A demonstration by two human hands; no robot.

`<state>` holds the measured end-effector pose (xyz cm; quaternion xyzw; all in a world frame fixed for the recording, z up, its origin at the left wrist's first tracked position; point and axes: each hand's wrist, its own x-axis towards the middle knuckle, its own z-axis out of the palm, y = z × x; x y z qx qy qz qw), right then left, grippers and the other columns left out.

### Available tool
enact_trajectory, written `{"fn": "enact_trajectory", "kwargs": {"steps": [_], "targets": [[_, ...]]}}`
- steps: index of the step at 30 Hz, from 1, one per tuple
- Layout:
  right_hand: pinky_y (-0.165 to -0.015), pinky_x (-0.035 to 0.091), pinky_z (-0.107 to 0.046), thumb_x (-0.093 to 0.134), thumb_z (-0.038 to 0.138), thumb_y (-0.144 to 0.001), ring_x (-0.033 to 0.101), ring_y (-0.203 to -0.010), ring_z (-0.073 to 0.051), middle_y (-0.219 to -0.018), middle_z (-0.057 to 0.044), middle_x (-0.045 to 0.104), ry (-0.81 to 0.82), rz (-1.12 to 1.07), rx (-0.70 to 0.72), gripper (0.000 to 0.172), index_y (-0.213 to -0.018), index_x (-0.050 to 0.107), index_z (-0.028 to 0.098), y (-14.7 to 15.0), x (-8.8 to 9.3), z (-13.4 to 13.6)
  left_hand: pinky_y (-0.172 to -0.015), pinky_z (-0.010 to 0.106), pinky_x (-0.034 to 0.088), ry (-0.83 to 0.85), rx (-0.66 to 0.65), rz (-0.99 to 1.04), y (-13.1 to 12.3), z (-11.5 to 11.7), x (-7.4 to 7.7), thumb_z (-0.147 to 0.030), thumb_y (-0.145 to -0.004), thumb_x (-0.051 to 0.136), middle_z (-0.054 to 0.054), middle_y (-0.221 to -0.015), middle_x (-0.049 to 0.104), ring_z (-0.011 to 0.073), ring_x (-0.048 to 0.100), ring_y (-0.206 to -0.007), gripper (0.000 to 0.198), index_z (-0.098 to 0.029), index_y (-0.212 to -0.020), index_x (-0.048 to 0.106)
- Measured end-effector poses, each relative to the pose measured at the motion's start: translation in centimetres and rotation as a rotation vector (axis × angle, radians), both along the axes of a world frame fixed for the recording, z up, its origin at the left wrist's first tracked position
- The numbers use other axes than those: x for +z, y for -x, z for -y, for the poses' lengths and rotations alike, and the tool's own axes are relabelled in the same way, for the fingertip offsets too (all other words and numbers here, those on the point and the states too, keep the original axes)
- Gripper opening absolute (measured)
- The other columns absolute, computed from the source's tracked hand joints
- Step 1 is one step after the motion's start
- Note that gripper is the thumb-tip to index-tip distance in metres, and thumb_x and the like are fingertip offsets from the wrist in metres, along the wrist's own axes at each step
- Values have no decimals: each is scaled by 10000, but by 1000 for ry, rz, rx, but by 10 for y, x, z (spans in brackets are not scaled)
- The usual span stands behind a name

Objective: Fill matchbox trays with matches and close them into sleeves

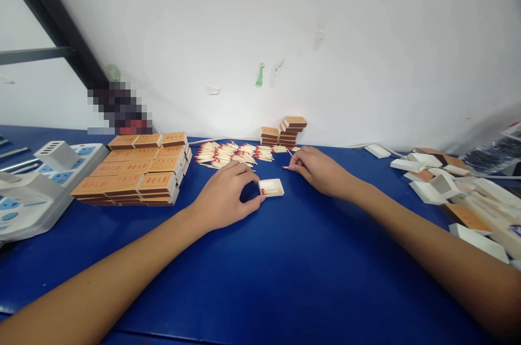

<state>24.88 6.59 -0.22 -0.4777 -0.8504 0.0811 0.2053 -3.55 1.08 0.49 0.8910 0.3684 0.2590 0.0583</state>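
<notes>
A small white matchbox tray (277, 183) lies on the blue table with several red-tipped matches (271, 191) in it. My left hand (228, 193) steadies its left end, fingertips at the far corner and thumb at the near one. To the right of the tray, my right hand (311, 168) is closed in a pinch on matches, whose red tips (285, 167) poke out to the left. How many it holds is hidden by the fingers. Beyond both hands spreads a loose pile of matches (215, 154).
Stacked matchboxes (122, 185) stand at the left, near a white power strip (87, 163). A smaller stack of boxes (293, 131) sits against the white wall (345, 63). Loose trays (423, 191) and brown sleeves (466, 217) are heaped at the right.
</notes>
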Motion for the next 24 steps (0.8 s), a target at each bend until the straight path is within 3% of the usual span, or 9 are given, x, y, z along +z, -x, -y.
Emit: {"fn": "enact_trajectory", "kwargs": {"steps": [6,11,18,24], "targets": [[-810,466,-382,506,269,-1032,597,-942,-254,-972,-93,654,-20,-46,91,156,-912,596,226,35,16,35,-990,461,536,-17,-6,3,-2,1,1,-345,-934,715,80,-1072,708,271,638,-1064,205,-196,-1074,702],[-814,460,-377,508,274,-1050,588,-956,-253,-978,-88,647,-19,-27,154,150,-941,601,229,51,14,54,-984,455,535,-15,-12,2,-3,2,2,-334,-936,707,77,-1059,707,269,640,-1055,179,-198,-1053,702],[-789,451,-356,512,245,-1035,606,-898,-228,-955,-77,658,-98,-118,46,148,-971,643,214,56,8,16,-997,466,533,-29,-8,0,-1,1,0,-340,-927,719,91,-1060,709,285,637,-1065,207,-179,-1056,709],[-815,452,-375,564,227,-1007,617,-933,-250,-979,-92,654,-103,-35,-18,156,-990,717,196,57,-1,-6,-993,469,537,-38,1,-2,0,2,-1,-344,-920,730,95,-1048,712,290,639,-1069,214,-178,-1054,715]]}}
